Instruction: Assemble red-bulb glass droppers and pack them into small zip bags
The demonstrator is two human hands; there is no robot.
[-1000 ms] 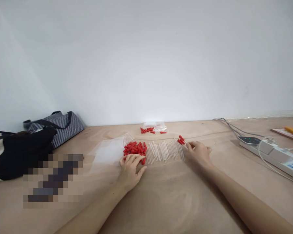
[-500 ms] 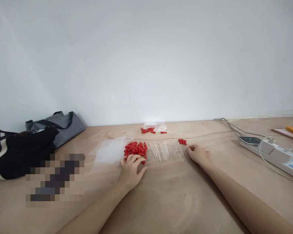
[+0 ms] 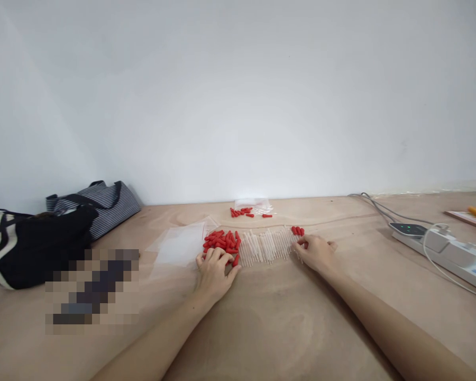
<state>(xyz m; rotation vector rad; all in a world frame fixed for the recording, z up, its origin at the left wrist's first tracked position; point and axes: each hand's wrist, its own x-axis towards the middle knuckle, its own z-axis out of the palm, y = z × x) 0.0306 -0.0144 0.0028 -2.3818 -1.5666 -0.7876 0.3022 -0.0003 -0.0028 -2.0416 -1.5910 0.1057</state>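
Note:
My left hand (image 3: 214, 272) rests at the near edge of a pile of red dropper bulbs (image 3: 219, 239). Its fingers are curved and spread, the thumb apart, touching the bulbs with none seen gripped. Beside the pile, thin clear tubes (image 3: 265, 246) lie side by side in a row. At the row's right end, three red bulbs (image 3: 298, 230) sit together at the tubes' far ends. My right hand (image 3: 315, 253) is just below them, thumb and fingertips pinched together over the last tubes. What lies between those fingertips is too small to make out.
Further back are more red bulbs (image 3: 241, 211) and a clear plastic bag (image 3: 253, 203). White plastic bags (image 3: 178, 246) lie left of the pile. A black bag (image 3: 43, 246) and striped bag (image 3: 111, 206) stand left; a power strip (image 3: 444, 248) with cables lies right.
My right hand has shifted left and slightly down, its fingertips now over the last tubes. My left hand stays at the pile; one red bulb beside its fingers shows more fully.

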